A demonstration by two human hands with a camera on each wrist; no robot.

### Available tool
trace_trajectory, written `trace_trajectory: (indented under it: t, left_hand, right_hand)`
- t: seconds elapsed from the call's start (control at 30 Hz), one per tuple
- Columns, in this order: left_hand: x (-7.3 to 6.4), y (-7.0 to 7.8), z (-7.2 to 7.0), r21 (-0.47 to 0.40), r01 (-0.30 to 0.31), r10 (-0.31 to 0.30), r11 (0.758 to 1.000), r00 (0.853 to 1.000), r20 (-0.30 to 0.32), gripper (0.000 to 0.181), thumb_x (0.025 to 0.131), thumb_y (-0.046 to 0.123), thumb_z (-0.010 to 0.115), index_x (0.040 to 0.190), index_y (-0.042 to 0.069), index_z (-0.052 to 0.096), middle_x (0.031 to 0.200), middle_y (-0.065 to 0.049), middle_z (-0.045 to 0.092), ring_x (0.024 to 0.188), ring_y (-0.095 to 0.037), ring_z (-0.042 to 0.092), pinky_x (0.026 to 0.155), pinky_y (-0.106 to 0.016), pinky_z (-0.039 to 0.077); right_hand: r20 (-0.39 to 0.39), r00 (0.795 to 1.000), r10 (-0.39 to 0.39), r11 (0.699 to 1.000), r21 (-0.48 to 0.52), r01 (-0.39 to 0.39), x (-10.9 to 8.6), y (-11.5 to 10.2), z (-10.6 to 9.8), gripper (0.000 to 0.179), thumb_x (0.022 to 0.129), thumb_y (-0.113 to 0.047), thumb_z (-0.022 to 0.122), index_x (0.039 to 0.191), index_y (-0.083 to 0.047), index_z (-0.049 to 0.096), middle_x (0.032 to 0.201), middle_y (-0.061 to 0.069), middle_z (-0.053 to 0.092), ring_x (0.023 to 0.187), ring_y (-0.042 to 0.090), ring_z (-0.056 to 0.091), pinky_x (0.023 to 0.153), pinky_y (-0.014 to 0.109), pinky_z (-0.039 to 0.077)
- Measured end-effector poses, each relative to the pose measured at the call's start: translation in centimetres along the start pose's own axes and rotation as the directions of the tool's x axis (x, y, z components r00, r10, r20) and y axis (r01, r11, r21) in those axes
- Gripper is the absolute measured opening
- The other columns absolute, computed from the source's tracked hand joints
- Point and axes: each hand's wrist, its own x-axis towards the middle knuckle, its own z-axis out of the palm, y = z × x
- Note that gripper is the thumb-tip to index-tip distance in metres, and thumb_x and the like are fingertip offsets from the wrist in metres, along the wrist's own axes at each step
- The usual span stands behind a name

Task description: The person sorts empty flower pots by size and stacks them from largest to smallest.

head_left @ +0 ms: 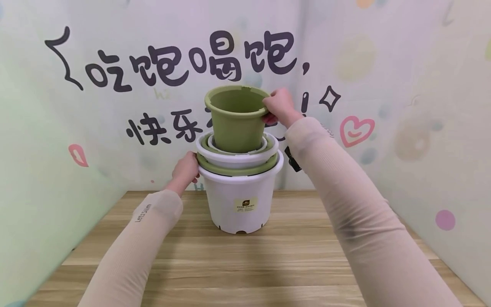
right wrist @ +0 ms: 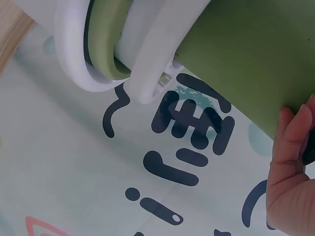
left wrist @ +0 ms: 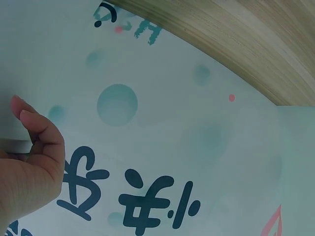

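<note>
A stack of nested plastic flowerpots stands on the table, green and white by turns. My right hand [head_left: 283, 105] grips the rim of the small green flowerpot [head_left: 238, 130] on its right side. That pot stands upright, well above the others, its base inside a white inner rim. In the right wrist view the fingers [right wrist: 290, 137] lie against its green wall. My left hand [head_left: 186, 168] grips the left rim of the large white flowerpot [head_left: 220, 200] at the bottom. Between them show a green rim [head_left: 238, 171] and a white flowerpot rim [head_left: 237, 160].
The wooden table [head_left: 307, 256] runs back to a printed wall [head_left: 383, 64] with black lettering close behind the pots. Side walls rise at left and right. A small black object [head_left: 293, 160] shows behind the right forearm. The large pot carries a label [head_left: 246, 205].
</note>
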Motion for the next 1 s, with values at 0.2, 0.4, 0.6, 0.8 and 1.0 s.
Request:
trace_trajectory:
  t: [0.2,0.4,0.6,0.8,1.0]
  left_hand:
    - [-0.2,-0.1,0.0,-0.009,0.001,0.0,1.0,1.0,0.007,0.042,0.1,0.023,0.011,0.122,0.005,0.041,0.084,-0.015,0.059,0.048,-0.014,0.053,0.052,-0.029,0.047]
    - [0.1,-0.2,0.2,-0.019,0.003,-0.003,1.0,1.0,0.014,0.042,0.1,0.023,0.012,0.125,0.006,0.04,0.081,-0.012,0.056,0.052,-0.015,0.054,0.052,-0.028,0.047]
    - [-0.2,0.0,0.2,-0.038,0.016,-0.015,0.999,1.0,0.027,0.042,0.1,0.023,0.011,0.126,0.005,0.039,0.086,-0.015,0.057,0.057,-0.018,0.056,0.057,-0.031,0.05]
    - [-0.3,0.1,0.0,-0.037,0.019,-0.019,0.999,1.0,0.013,0.042,0.099,0.022,0.012,0.127,0.005,0.039,0.083,-0.014,0.057,0.054,-0.019,0.056,0.055,-0.031,0.049]
    - [0.0,0.0,0.0,-0.032,0.009,-0.009,0.999,1.0,0.023,0.044,0.1,0.024,0.011,0.129,0.005,0.038,0.085,-0.014,0.057,0.052,-0.015,0.053,0.053,-0.028,0.048]
  right_hand:
    - [0.044,0.999,0.0,1.0,-0.014,0.0,0.0,0.6,0.5,0.012,0.084,-0.003,0.043,0.079,0.0,0.053,0.048,0.006,0.054,0.038,0.014,0.054,0.056,0.035,0.056]
    - [0.061,0.997,0.044,0.999,-0.031,-0.042,0.5,1.8,1.4,0.011,0.084,-0.004,0.043,0.079,0.0,0.052,0.048,0.007,0.054,0.037,0.014,0.055,0.056,0.035,0.056]
    - [0.077,0.995,0.068,0.997,-0.043,-0.065,0.7,3.0,2.3,0.013,0.083,-0.005,0.043,0.072,-0.003,0.048,0.048,0.008,0.054,0.036,0.015,0.055,0.052,0.033,0.055]
    - [0.093,0.992,0.085,0.996,-0.043,-0.082,0.6,4.0,3.0,0.012,0.084,-0.003,0.043,0.074,-0.001,0.049,0.048,0.009,0.054,0.036,0.014,0.054,0.049,0.031,0.054]
    - [0.091,0.987,0.13,0.991,-0.041,-0.126,0.7,5.0,3.5,0.009,0.084,-0.004,0.044,0.08,0.0,0.05,0.05,0.01,0.054,0.036,0.015,0.054,0.041,0.026,0.05]
